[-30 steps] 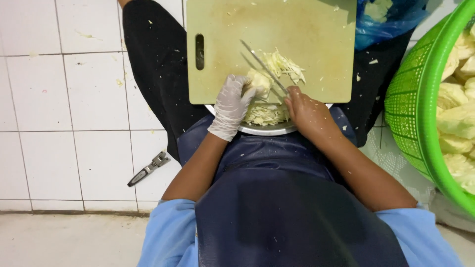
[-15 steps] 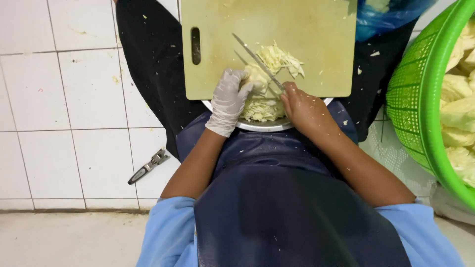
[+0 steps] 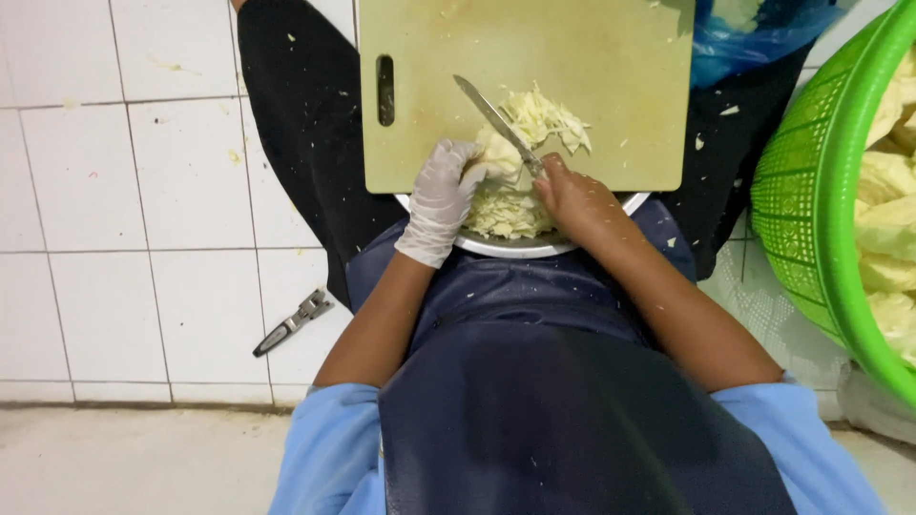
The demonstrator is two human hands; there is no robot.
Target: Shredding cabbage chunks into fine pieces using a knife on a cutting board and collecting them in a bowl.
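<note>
The left hand (image 3: 441, 198) wears a thin white glove. It is curled shut over a lump of cabbage (image 3: 499, 154) and presses it down on the board (image 3: 592, 76), so the lump cannot slide while it is cut. The fingers are tucked in, away from the blade.

The right hand (image 3: 575, 195) is bare and closed tight around the handle of a knife (image 3: 496, 122). The blade points far and to the left, and it lies against the cabbage lump, just beside the gloved fingers. Held this way it can cut thin strips off the lump.

Cut shreds (image 3: 558, 119) lie in a small heap on the board, just to the far right of the knife. The board rests over the person's lap, so the work sits close under both hands.

A metal bowl (image 3: 534, 248) sits under the near edge of the board. It has more cut cabbage in it. Sitting there, it can catch pieces pushed off the edge.

A green basket (image 3: 811, 210) stands to the right, with big pale cabbage chunks inside, within easy reach. A small metal tool (image 3: 291, 323) lies on the white tile floor (image 3: 143, 191) to the left, well apart from the hands.
</note>
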